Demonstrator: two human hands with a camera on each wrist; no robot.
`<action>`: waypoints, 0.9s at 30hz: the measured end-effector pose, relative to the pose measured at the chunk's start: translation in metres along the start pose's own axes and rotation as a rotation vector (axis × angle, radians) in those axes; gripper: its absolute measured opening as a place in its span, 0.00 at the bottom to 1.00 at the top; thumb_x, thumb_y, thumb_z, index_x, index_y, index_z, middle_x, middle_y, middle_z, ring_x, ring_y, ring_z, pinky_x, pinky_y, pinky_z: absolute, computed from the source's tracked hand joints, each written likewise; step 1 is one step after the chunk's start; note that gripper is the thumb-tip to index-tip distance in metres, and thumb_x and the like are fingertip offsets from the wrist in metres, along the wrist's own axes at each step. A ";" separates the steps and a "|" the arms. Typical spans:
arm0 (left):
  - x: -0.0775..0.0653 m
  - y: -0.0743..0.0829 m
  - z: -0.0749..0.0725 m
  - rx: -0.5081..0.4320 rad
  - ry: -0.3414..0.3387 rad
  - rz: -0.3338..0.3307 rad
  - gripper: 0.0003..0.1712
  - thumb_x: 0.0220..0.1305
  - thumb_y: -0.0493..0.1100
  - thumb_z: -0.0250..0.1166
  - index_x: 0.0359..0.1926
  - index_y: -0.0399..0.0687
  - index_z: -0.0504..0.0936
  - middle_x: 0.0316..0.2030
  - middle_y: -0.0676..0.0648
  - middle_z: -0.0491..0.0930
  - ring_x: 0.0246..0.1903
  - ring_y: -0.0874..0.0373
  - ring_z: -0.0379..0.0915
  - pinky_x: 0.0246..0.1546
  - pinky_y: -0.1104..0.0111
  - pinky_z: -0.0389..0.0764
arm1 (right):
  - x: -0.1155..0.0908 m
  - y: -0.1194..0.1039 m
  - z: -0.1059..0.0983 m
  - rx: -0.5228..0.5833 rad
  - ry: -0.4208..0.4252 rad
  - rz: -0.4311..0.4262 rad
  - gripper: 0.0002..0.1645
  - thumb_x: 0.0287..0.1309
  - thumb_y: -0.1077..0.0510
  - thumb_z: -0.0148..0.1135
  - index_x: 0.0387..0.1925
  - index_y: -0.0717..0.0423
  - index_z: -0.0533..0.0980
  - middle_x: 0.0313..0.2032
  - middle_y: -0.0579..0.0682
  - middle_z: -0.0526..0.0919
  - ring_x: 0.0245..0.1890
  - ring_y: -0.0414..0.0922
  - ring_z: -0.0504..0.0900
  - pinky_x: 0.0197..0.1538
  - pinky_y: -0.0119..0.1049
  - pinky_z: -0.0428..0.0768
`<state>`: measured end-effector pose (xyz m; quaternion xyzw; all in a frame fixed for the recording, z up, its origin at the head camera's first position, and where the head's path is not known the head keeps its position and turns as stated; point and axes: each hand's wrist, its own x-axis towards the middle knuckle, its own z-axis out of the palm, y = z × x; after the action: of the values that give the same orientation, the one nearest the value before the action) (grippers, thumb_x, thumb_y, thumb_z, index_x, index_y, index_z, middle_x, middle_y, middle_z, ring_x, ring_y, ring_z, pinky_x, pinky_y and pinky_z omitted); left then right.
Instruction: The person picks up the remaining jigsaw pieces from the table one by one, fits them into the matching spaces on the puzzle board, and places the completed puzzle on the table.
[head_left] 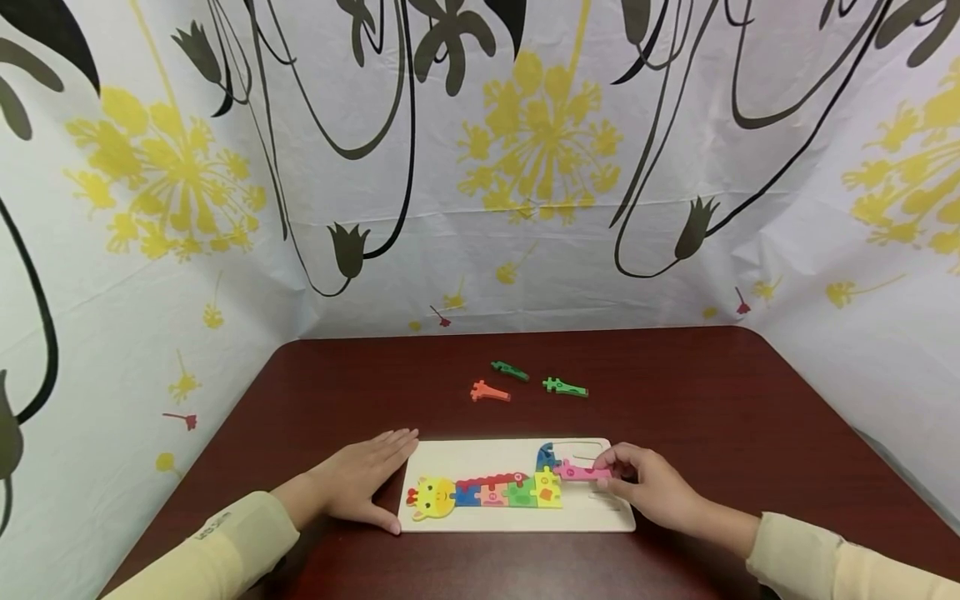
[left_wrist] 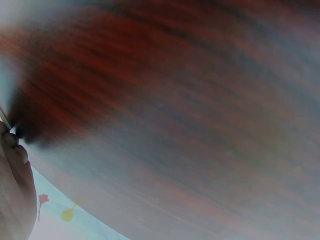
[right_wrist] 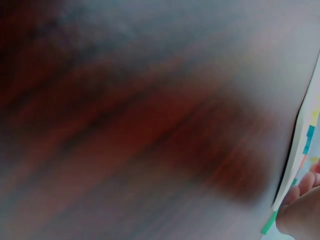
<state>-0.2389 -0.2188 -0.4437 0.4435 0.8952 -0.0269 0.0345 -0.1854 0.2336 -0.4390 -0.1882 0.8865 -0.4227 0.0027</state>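
A white puzzle board [head_left: 480, 458] lies flat on the table, carrying a giraffe puzzle with a yellow head piece [head_left: 433, 498] at its left. Blue, pink, green and yellow body pieces [head_left: 507, 493] run to the right from the head, with a red strip above them. My right hand [head_left: 651, 487] pinches a pink puzzle piece [head_left: 579, 472] over the board's right part, beside the blue piece [head_left: 547, 456]. At the left end of the board, my left hand [head_left: 367, 479] rests with straight fingers against its edge. In the right wrist view, only part of the right hand [right_wrist: 302, 207] shows.
Behind the board lie an orange piece [head_left: 490, 392], a dark green piece [head_left: 511, 370] and a light green piece [head_left: 566, 387]. The dark red-brown table [head_left: 360, 383] has a patterned white cloth [head_left: 450, 250] hanging behind and at both sides.
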 end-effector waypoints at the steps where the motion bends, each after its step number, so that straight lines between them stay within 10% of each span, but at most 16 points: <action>1: 0.000 0.000 0.000 -0.001 -0.001 0.000 0.68 0.50 0.85 0.47 0.76 0.39 0.48 0.75 0.43 0.46 0.73 0.50 0.41 0.70 0.58 0.52 | -0.001 0.000 0.000 0.004 0.000 -0.005 0.07 0.57 0.60 0.69 0.37 0.55 0.79 0.29 0.44 0.76 0.31 0.38 0.73 0.34 0.31 0.74; 27: 0.001 0.001 -0.002 0.009 -0.006 -0.009 0.68 0.50 0.85 0.46 0.76 0.39 0.49 0.75 0.43 0.47 0.73 0.50 0.42 0.70 0.59 0.53 | -0.015 0.001 0.004 0.040 -0.068 0.035 0.09 0.57 0.58 0.70 0.37 0.55 0.79 0.30 0.45 0.75 0.31 0.38 0.72 0.33 0.30 0.73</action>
<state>-0.2386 -0.2171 -0.4417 0.4396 0.8969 -0.0323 0.0352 -0.1712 0.2361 -0.4445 -0.1868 0.8804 -0.4337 0.0439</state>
